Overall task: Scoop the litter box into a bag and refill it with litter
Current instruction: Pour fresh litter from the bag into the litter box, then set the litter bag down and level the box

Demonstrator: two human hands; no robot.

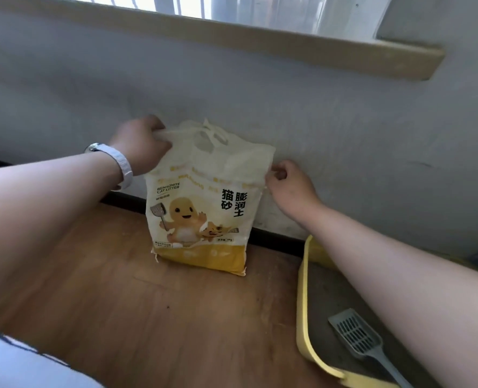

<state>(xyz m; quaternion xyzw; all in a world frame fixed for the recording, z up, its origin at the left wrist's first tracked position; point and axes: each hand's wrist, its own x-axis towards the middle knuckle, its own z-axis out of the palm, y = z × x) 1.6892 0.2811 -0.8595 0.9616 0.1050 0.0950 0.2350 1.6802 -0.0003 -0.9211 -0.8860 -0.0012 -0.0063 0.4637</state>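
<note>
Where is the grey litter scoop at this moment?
The scoop lies at the lower right of the head view, inside the yellow litter box, to the right of the standing litter bag.

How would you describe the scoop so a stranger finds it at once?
Start at the yellow litter box on the wooden floor, right of the standing litter bag. Inside it lies the grey scoop, the only slotted, long-handled thing there.
</note>
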